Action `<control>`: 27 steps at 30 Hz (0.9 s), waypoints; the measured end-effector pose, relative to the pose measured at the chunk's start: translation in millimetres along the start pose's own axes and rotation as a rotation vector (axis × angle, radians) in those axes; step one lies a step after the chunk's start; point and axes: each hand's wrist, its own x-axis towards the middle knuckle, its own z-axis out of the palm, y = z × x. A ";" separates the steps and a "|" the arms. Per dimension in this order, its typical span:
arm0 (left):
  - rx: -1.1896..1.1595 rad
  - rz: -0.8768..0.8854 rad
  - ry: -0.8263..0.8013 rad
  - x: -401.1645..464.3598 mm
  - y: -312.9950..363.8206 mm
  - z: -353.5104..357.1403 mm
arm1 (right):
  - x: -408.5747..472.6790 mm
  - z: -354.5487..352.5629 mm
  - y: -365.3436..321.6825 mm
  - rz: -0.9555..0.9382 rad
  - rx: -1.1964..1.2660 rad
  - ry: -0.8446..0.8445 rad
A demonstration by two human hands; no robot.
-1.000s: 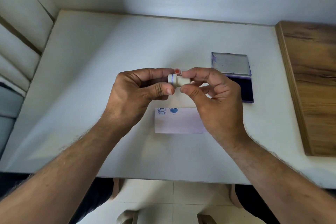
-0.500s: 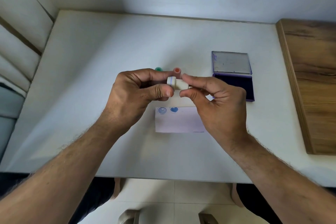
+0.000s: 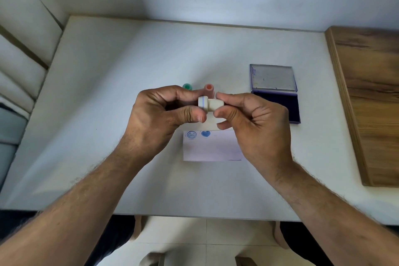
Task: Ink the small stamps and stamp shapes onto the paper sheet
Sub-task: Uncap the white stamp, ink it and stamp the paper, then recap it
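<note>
Head view shows the white stamp [image 3: 210, 104] held sideways above the table, left hand [image 3: 166, 114] pinching its capped end, right hand [image 3: 248, 119] pinching the body. To uncap cleanly, pull straight apart and keep fingers off the face. Paper sheet [image 3: 212, 148] lies just nearer, ink pad [image 3: 278, 106] to the right.

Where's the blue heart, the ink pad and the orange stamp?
blue heart [image 3: 205, 133], head view, middle of the print.
ink pad [image 3: 289, 108], head view, dark inked surface.
orange stamp [image 3: 208, 87], head view, its top.
</note>
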 end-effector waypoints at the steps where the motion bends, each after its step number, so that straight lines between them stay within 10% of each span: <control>1: 0.003 0.003 0.001 0.0 -0.3 0.1 | 0.1 0.1 0.4 0.006 0.000 0.001; 27: 0.207 0.031 0.214 2.4 -1.1 9.6 | 19.3 4.5 -10.9 0.306 0.092 0.003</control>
